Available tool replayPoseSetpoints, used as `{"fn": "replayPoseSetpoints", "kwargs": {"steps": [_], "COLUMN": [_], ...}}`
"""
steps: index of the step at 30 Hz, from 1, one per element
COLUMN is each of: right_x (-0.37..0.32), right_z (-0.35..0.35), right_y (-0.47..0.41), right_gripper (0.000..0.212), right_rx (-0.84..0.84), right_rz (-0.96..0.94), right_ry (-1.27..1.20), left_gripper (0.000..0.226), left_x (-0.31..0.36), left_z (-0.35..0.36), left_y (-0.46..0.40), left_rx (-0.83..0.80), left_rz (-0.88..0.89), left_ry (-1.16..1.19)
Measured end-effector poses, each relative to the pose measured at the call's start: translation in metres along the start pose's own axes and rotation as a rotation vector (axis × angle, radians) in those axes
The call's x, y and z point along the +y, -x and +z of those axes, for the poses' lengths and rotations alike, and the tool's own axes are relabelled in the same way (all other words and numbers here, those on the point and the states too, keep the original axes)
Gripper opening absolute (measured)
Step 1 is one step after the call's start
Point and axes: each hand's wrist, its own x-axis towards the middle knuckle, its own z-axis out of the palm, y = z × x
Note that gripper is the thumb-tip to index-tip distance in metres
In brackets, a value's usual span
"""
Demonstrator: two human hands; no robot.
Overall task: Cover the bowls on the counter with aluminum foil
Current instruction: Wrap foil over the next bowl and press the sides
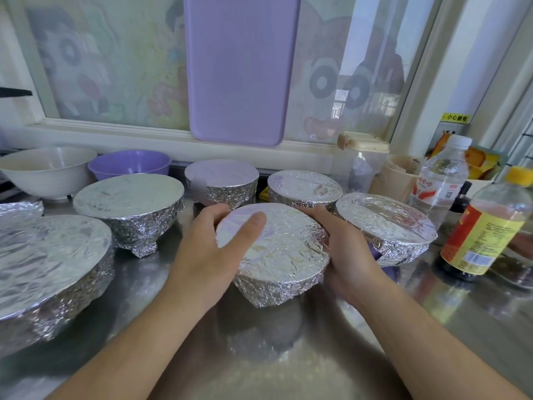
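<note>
A foil-wrapped bowl (282, 249) is held between both hands above the steel counter (288, 356). My left hand (213, 249) grips its left side, thumb lying across the foil top. My right hand (343, 249) cups its right side, fingers curled round the rim. Several other foil-covered bowls stand around it: a large one (49, 261) at the left, one (129, 203) behind that, two at the back (222, 180) (302, 187), and one (386, 223) at the right. An uncovered white bowl (46, 168) and an uncovered purple bowl (129, 164) sit at the back left.
A loose piece of foil (20, 207) lies at the far left. Bottles stand at the right: a water bottle (441, 180) and a yellow-labelled sauce bottle (487, 226). A purple cutting board (242, 67) leans against the window. A clear lidded container (360, 160) stands behind.
</note>
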Motion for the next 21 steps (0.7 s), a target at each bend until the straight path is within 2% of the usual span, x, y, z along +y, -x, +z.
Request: {"fn": "replayPoseSetpoints", "kwargs": {"steps": [3, 5, 7, 10, 14, 18, 21], "right_x": [-0.003, -0.005, -0.006, -0.009, -0.009, -0.008, -0.01], "right_z": [0.0, 0.001, 0.002, 0.005, 0.002, 0.0, 0.001], "right_y": [0.002, 0.005, 0.007, 0.011, 0.01, 0.006, 0.01], "right_gripper": [0.041, 0.042, 0.041, 0.038, 0.038, 0.048, 0.039], "right_rx": [0.003, 0.016, 0.01, -0.007, -0.021, 0.016, 0.026], "right_rz": [-0.003, -0.008, -0.003, 0.0, -0.02, -0.058, -0.042], "right_ry": [0.022, 0.038, 0.04, 0.016, 0.058, 0.162, 0.22], "left_gripper": [0.129, 0.161, 0.179, 0.177, 0.172, 0.162, 0.154], "left_x": [-0.004, -0.006, -0.009, -0.012, -0.014, -0.017, -0.019], "left_z": [-0.005, -0.011, -0.014, -0.017, -0.021, -0.029, -0.033], "left_y": [-0.005, -0.008, -0.01, -0.011, -0.012, -0.02, -0.023], "left_rx": [-0.11, -0.253, -0.365, -0.434, -0.438, -0.421, -0.397], "left_rz": [0.01, 0.016, 0.026, 0.044, 0.056, 0.049, 0.04], "left_ry": [-0.028, 0.035, 0.059, 0.009, 0.011, 0.133, 0.223]}}
